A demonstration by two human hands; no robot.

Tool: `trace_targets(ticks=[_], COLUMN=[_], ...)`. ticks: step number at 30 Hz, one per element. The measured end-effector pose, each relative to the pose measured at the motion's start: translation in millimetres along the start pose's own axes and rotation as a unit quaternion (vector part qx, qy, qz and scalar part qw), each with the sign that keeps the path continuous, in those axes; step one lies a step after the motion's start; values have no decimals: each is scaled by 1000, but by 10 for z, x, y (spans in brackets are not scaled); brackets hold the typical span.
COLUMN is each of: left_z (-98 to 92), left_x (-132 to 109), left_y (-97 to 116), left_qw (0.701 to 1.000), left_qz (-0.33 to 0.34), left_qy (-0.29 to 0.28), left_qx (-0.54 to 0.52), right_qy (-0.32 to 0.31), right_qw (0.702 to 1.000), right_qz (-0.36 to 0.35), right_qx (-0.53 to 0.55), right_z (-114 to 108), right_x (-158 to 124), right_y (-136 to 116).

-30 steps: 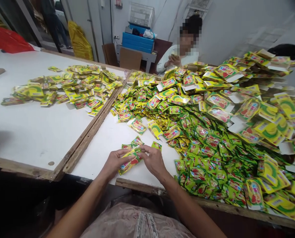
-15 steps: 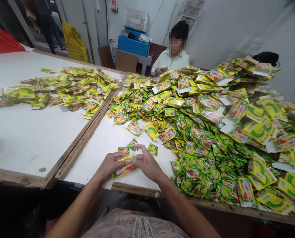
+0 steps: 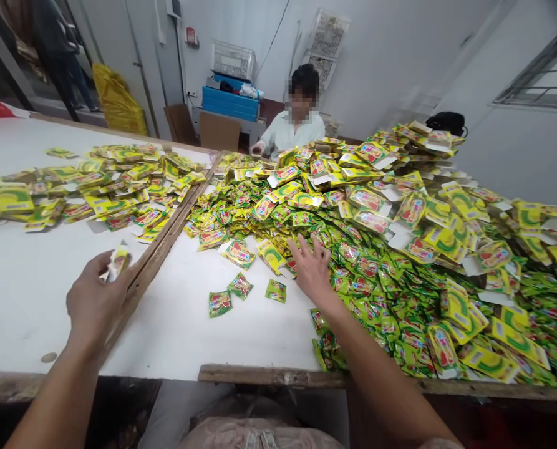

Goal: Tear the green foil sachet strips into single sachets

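Note:
My left hand (image 3: pixel 93 299) is closed around a small yellow carton (image 3: pixel 120 258), held above the left side of the wooden divider. Its fingers partly cover the carton. Over the edge of the heap, my right hand (image 3: pixel 313 271) has its fingers spread, near a yellow carton (image 3: pixel 272 256) and the green sachets (image 3: pixel 367 296). Whether its fingertips touch the sachets I cannot tell. Between my hands, three loose sachets lie on the white tabletop, among them one sachet (image 3: pixel 220 304) at the left and another sachet (image 3: pixel 276 290) nearer my right hand.
A wooden strip (image 3: pixel 166 240) divides the white table (image 3: pixel 166 337). Beyond it at the left lies a pile of cartons (image 3: pixel 114 181). More cartons (image 3: pixel 456 212) are heaped over the sachets at the right. A co-worker (image 3: pixel 299 125) sits across the table.
My hands have parted. The left moved left across the divider with the carton; the right let go of it and moved right to the heap. The view has shifted right.

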State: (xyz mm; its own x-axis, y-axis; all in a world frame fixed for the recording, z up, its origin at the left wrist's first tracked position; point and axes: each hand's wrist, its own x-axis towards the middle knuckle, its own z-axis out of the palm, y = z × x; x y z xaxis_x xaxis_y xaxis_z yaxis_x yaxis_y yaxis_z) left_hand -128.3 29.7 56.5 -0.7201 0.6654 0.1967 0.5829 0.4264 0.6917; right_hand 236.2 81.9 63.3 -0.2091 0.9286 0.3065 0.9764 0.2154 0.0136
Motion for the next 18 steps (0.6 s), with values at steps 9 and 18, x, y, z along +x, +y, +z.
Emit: trace_targets(ticks=[9,18], left_z=[478,824], left_x=[-854,-1294], left_y=[114,294], left_qw=[907,838], left_qz=[-5,-25], left_qy=[-348,-465], left_qx=[-235,-284], right_qy=[-69,-93], right_qw=[991,953], right_qz=[33,175], right_qx=[-111,229], right_z=[67,183], right_x=[-222,-590], right_y=[266,-172])
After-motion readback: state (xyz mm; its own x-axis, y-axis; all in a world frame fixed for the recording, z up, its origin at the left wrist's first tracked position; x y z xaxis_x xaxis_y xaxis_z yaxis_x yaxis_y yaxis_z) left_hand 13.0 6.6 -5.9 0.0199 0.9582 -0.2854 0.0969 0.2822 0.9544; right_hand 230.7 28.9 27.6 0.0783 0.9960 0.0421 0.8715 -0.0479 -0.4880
